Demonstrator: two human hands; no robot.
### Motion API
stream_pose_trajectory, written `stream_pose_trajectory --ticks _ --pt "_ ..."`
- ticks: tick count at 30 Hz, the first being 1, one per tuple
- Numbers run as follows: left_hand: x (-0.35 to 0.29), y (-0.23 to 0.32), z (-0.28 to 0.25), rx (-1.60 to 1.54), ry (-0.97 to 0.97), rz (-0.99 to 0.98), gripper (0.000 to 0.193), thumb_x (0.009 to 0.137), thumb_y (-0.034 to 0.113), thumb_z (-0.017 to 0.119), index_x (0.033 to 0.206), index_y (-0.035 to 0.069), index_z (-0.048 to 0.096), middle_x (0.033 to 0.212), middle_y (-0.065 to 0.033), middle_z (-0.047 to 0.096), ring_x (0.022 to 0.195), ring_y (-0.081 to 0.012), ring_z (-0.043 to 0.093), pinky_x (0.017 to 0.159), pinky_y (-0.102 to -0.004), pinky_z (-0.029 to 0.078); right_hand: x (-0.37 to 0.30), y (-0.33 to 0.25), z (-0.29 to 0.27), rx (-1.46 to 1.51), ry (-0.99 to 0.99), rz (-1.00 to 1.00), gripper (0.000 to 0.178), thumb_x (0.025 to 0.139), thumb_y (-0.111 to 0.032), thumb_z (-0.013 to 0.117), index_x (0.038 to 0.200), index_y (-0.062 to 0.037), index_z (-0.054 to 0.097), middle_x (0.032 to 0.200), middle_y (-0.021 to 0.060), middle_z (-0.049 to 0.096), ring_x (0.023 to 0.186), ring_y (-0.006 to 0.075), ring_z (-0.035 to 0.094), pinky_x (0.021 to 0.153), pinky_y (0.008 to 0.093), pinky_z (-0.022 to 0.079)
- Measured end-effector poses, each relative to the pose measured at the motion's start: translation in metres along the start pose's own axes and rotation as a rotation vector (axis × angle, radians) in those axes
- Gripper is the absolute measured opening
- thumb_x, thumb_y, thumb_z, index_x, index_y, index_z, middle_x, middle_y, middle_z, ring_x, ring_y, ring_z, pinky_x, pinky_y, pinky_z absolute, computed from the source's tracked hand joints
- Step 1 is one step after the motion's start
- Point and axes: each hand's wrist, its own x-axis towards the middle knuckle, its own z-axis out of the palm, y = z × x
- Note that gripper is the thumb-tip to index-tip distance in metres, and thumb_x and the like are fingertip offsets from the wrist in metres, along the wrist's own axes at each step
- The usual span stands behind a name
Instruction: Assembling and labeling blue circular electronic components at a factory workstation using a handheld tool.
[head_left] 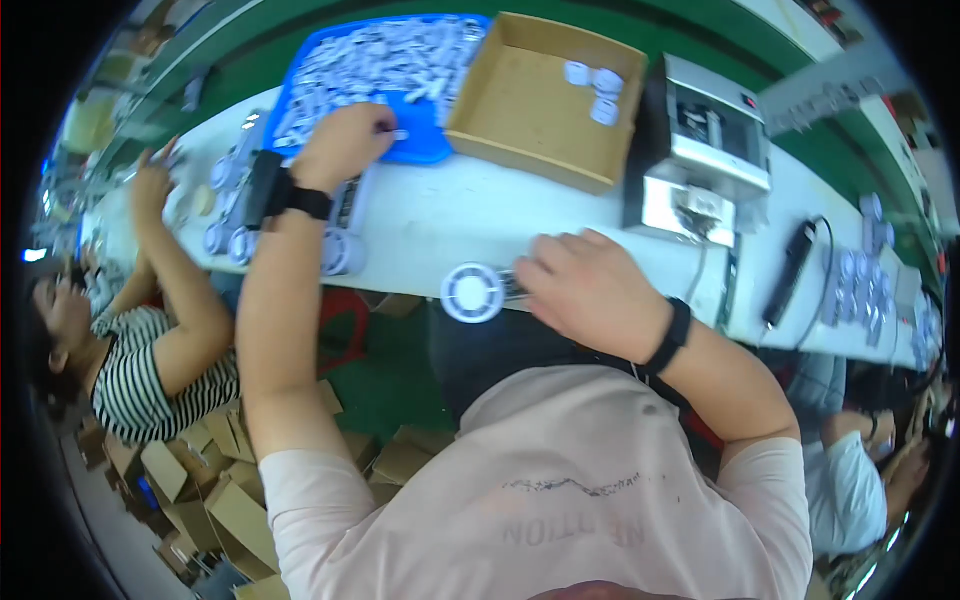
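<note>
My left hand (pixel 347 148) reaches over the near side of a blue tray (pixel 428 148) heaped with small white plastic pieces (pixel 385 62). Its fingers are curled together, with a small white plastic piece (pixel 400 135) at their tips. At the table's front edge, my right hand (pixel 588 290) is closed, fingers bent down, on the narrow dark end of a round-headed white plastic part (pixel 472 293). The round head faces up, with a pale disc inside a grey ring. My fingers hide part of the narrow end.
A cardboard tray (pixel 545 155) holds several round white pieces (pixel 605 82). Right of it stands a metal machine (pixel 712 135) with a cable. A black handheld tool (pixel 792 272) lies farther right. More white parts (pixel 342 252) lie at left. Co-workers sit on both sides.
</note>
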Motion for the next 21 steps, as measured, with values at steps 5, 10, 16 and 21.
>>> stream_pose_trajectory --ticks 5,10,16,21 --pt "0.015 0.019 -0.019 -0.007 -0.193 -0.072 0.023 0.091 0.011 0.07 0.111 -0.001 0.067 0.095 -0.0149 0.072 0.091 -0.0284 0.069 0.081 -0.0398 0.052 -0.116 0.04 0.004 0.065 0.209 0.304 0.036 0.082 -0.02 0.078 0.113 -0.0077 0.066 0.105 0.0111 0.062 0.093 0.0324 0.063 0.084 0.0415 0.051" --pt "-0.024 0.093 -0.016 -0.222 0.253 -0.01 0.023 0.095 0.009 0.069 0.116 0.0 0.067 0.1 -0.0167 0.071 0.091 -0.0312 0.069 0.08 -0.0393 0.055 -0.133 0.044 0.001 0.123 0.333 0.323 0.042 0.082 -0.02 0.081 0.118 -0.0046 0.065 0.113 0.0127 0.063 0.095 0.0334 0.063 0.082 0.0424 0.052" --pt "-0.109 0.261 0.021 -0.342 0.185 0.613 0.034 0.08 0.007 0.084 0.107 0.003 0.065 0.102 -0.0134 0.07 0.083 -0.0305 0.067 0.071 -0.0388 0.055 -0.136 0.026 -0.016 0.509 0.511 0.253 0.038 0.081 -0.015 0.082 0.112 -0.0012 0.067 0.104 0.0116 0.066 0.088 0.0323 0.064 0.075 0.0407 0.054" --pt "-0.111 0.284 0.063 -0.524 0.186 0.685 0.031 0.079 0.009 0.082 0.105 0.003 0.065 0.104 -0.0134 0.068 0.086 -0.0317 0.066 0.071 -0.0371 0.055 -0.147 0.03 -0.015 0.519 0.388 0.093 0.031 0.08 -0.011 0.082 0.106 -0.0011 0.069 0.091 0.0104 0.066 0.078 0.03 0.065 0.068 0.0383 0.054"
